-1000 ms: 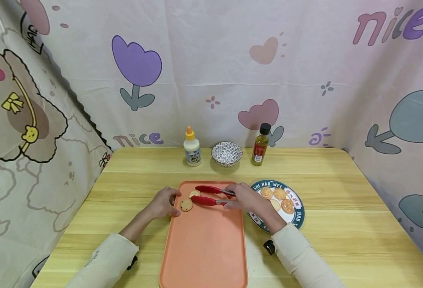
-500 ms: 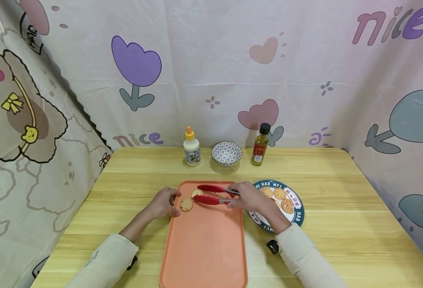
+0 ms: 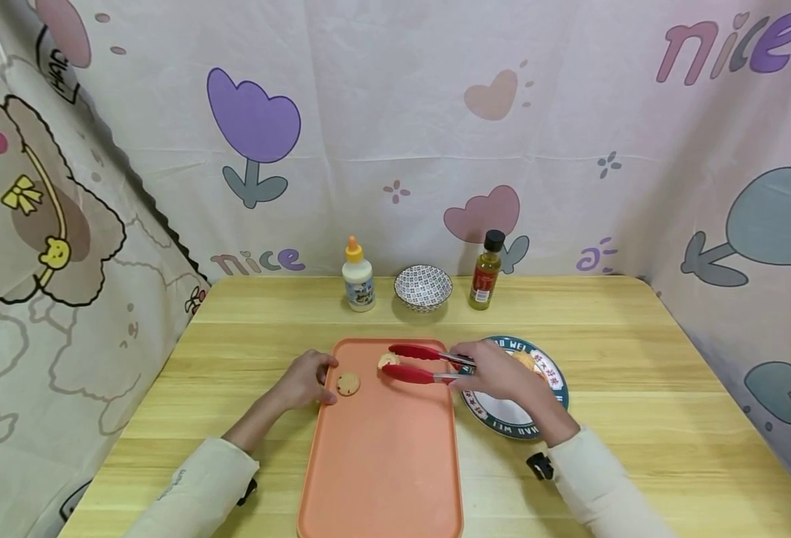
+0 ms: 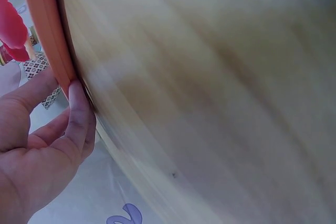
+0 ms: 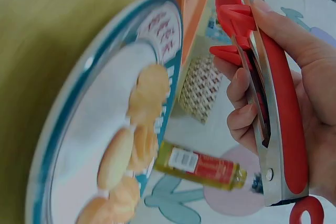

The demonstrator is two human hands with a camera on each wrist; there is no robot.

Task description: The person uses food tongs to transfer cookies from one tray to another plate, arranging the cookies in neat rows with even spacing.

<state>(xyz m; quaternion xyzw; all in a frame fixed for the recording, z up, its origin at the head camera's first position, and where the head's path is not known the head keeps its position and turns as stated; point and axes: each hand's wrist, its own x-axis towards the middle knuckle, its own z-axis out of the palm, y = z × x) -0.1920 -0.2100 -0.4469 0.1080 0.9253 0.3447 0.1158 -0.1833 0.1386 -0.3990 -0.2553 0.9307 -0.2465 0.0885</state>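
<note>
My left hand (image 3: pixel 306 377) holds the left rim of an orange tray (image 3: pixel 382 456); in the left wrist view its thumb and fingers pinch the rim. My right hand (image 3: pixel 493 370) grips red-tipped metal tongs (image 5: pixel 286 114) over the tray's far part. Between the tong tips is a small pale cookie (image 3: pixel 387 362), partly covered by them. A round cookie with dark spots (image 3: pixel 348 384) lies on the tray beside my left fingers. Under my right forearm stands a plate (image 3: pixel 513 431) with a green lettered rim, bearing several cookies (image 5: pixel 116 158), which the arm mostly hides in the head view.
At the back of the wooden table (image 3: pixel 247 314) stand a white bottle with a yellow cap (image 3: pixel 359 284), a patterned bowl (image 3: pixel 424 288) and an oil bottle with a black cap (image 3: pixel 486 276). A printed cloth (image 3: pixel 382 112) hangs behind the table.
My right hand and the tongs have moved right, and the small cookie has come along, away from the spotted cookie. The left hand and the tray stay in place.
</note>
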